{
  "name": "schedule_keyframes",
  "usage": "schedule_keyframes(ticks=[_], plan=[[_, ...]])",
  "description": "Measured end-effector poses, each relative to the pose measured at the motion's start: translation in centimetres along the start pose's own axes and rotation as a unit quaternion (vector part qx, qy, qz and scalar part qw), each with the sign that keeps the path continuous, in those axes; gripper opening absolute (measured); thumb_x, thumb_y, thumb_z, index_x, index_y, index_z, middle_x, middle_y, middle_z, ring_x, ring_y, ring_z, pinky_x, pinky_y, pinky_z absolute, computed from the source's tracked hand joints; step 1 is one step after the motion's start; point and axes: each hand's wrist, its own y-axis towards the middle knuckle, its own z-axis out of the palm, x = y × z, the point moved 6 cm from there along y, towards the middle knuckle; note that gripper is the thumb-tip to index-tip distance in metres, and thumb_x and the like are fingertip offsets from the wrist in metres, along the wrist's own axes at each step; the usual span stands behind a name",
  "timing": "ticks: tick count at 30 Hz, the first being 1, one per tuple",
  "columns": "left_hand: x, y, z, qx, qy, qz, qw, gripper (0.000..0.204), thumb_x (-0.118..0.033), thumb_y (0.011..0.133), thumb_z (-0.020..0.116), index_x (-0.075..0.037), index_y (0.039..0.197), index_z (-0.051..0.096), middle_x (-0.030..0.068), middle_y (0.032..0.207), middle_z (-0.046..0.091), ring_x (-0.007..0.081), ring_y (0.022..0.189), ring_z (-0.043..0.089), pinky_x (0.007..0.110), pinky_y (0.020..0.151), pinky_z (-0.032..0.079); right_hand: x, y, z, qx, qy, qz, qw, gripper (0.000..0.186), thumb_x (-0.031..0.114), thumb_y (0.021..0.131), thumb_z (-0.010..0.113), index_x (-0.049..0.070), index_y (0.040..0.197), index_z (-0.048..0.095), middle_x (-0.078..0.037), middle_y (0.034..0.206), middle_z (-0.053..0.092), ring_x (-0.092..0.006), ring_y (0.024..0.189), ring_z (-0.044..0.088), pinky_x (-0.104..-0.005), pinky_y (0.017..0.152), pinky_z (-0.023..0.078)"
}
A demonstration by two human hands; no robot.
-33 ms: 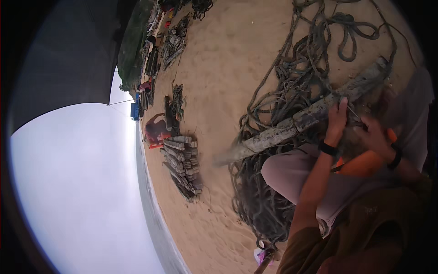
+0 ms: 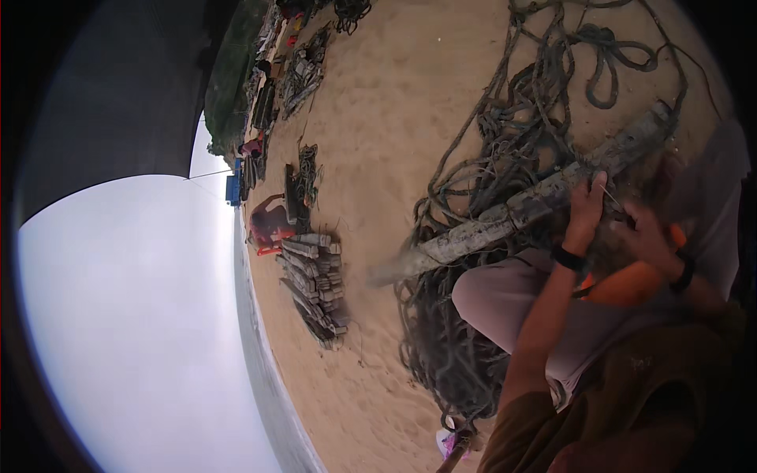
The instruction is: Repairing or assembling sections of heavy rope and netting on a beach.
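A long, grey, weathered pole (image 2: 489, 223) lies slantwise across a tangle of dark rope. My left hand (image 2: 585, 211) is closed beside the pole, with thumb and finger pinching a thin pale strand (image 2: 609, 194). Close by on the right, the fingers of my right hand (image 2: 643, 236) are curled at the strand's other end; its exact grip is partly hidden. Dark bands circle both of my wrists. Something orange (image 2: 623, 284) lies at my lap under the forearms.
Rope coils (image 2: 457, 339) heap beside my knee (image 2: 493, 296), and more rope (image 2: 544, 102) spreads beyond the pole. On the sand at left stands a stack of grey poles (image 2: 311, 276), with a crouching person (image 2: 270, 225) behind it. A dark canopy (image 2: 110, 102) hangs at upper left.
Both hands have shifted very slightly at the strand. The pole and the rope have stayed in place.
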Motion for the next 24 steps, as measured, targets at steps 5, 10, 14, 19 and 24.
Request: schedule_keyframes(ticks=[5,10,14,19,24], plan=[[-1.8,-1.6,1.7,0.033,-0.012,0.041,0.999,0.034,-0.022,0.084,0.071,0.004,0.100,0.058,0.0088,0.082,0.063,0.0145,0.077,0.059,0.031,0.069,0.048,-1.4,-0.8,-0.7,-0.058,0.370,0.288,0.881,0.034,0.037,0.091,0.063,0.004,0.093,0.061,0.004,0.076,0.057,-0.0079,0.065,0.054,-0.0242,0.052,0.041],[-2.3,-1.9,1.9,-0.047,0.108,0.115,0.986,0.040,-0.022,0.083,0.069,0.007,0.107,0.056,0.0217,0.095,0.064,0.0285,0.085,0.065,0.035,0.075,0.049,-3.9,-1.0,-0.6,-0.048,0.382,0.346,0.856,0.034,0.042,0.091,0.061,0.009,0.102,0.061,0.006,0.079,0.058,-0.0032,0.055,0.047,-0.0182,0.043,0.030],[-3.2,-2.4,2.5,-0.044,0.131,0.117,0.983,0.045,-0.024,0.083,0.069,0.008,0.112,0.055,0.0232,0.093,0.064,0.0329,0.084,0.065,0.037,0.074,0.050,-5.2,-1.8,-0.3,-0.045,0.482,0.353,0.801,0.023,0.033,0.091,0.063,0.016,0.106,0.058,0.006,0.074,0.056,-0.0033,0.047,0.040,-0.0181,0.040,0.027],[-4.4,-2.3,3.2,-0.027,0.191,0.139,0.971,0.048,-0.031,0.086,0.067,0.006,0.116,0.057,0.0261,0.092,0.064,0.0406,0.083,0.064,0.043,0.070,0.050,-7.4,-3.2,0.7,0.076,0.635,0.393,0.661,0.018,0.021,0.088,0.064,0.017,0.105,0.058,0.006,0.076,0.056,-0.0041,0.046,0.040,-0.0182,0.039,0.027],[-4.9,-2.2,3.0,-0.086,0.166,0.263,0.947,0.042,-0.027,0.085,0.069,0.008,0.108,0.060,0.0257,0.083,0.064,0.0393,0.073,0.065,0.040,0.065,0.050,-7.3,-2.8,-2.8,-0.071,0.519,0.366,0.769,0.018,0.012,0.086,0.061,0.016,0.104,0.059,0.004,0.074,0.059,-0.0041,0.048,0.043,-0.0183,0.038,0.029]])
